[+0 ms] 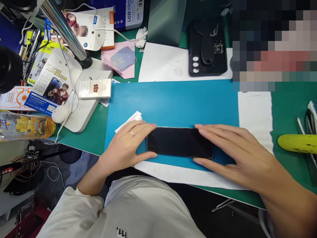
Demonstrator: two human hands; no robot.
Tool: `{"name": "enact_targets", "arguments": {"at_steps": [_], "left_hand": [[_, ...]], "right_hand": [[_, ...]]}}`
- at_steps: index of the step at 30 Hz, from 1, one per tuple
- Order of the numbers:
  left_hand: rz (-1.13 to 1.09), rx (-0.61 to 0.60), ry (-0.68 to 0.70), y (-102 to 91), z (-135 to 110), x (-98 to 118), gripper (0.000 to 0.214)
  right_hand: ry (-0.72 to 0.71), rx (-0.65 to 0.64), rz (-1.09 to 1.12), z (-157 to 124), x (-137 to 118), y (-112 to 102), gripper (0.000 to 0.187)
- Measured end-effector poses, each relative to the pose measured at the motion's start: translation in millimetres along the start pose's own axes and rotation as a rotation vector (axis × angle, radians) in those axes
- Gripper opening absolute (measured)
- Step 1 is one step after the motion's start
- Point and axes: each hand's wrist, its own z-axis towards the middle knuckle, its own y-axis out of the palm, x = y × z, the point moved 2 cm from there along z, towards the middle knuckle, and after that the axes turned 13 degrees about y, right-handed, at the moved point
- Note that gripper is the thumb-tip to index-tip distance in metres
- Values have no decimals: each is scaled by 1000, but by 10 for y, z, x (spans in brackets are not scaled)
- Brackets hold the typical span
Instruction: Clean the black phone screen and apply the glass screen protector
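A black phone (179,142) lies screen-up and lengthwise on a blue mat (173,102). My left hand (126,145) clasps its left end, thumb on the near edge and fingers on the far edge; a ring is on one finger. My right hand (230,148) clasps the right end the same way, fingers stretched along the far edge. A crumpled white wipe (128,121) lies just behind my left hand, partly hidden under it.
A microscope stand's white base (81,102) and metal post (64,29) stand at the left with boxes and a drink bottle (24,125). A black phone case (206,46) lies at the back. A yellow-handled tool (297,142) and tweezers lie at the right.
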Motion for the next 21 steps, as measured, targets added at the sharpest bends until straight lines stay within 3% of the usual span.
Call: {"name": "enact_targets", "arguments": {"at_steps": [21], "left_hand": [[-16, -8, -25, 3, 13, 8, 62]], "right_hand": [[30, -36, 2, -49, 39, -14, 88]]}}
